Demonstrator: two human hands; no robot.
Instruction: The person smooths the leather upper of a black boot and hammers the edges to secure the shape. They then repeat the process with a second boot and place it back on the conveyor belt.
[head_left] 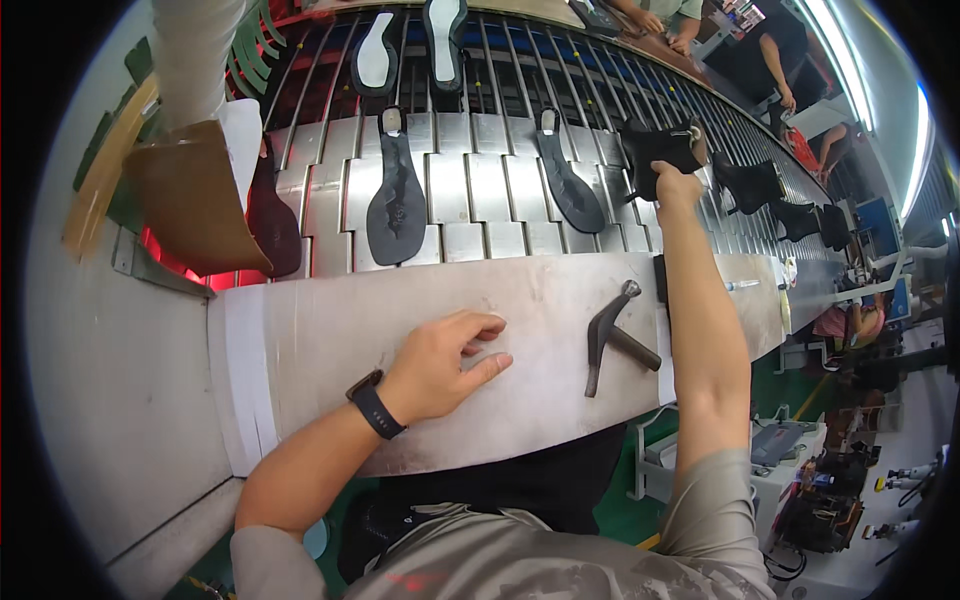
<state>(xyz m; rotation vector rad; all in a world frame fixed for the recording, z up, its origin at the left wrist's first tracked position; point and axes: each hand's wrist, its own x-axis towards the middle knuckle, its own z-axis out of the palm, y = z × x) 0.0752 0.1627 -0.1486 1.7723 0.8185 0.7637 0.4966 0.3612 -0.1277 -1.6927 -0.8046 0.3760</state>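
With my right arm stretched forward, my right hand (pixel 677 187) grips a black high-heeled ankle boot (pixel 648 148) on the metal slat conveyor (pixel 460 180). Part of that boot is covered by the hand. Over the pale work board (pixel 330 330), my left hand (pixel 440 362) holds nothing; its fingers are bent and its thumb stands apart. A shoemaker's hammer (pixel 603 335) with a dark handle lies on the board between my arms. Two black shoe soles (pixel 396 205) (pixel 572 195) rest on the conveyor beyond my left hand.
Two soles with white tops (pixel 376 55) (pixel 445 45) lie farther up the rollers. More black boots (pixel 748 183) stand to the right. A brown board (pixel 190 205) and white machine wall (pixel 130 360) border the left. Other people's hands (pixel 650 22) work across the line.
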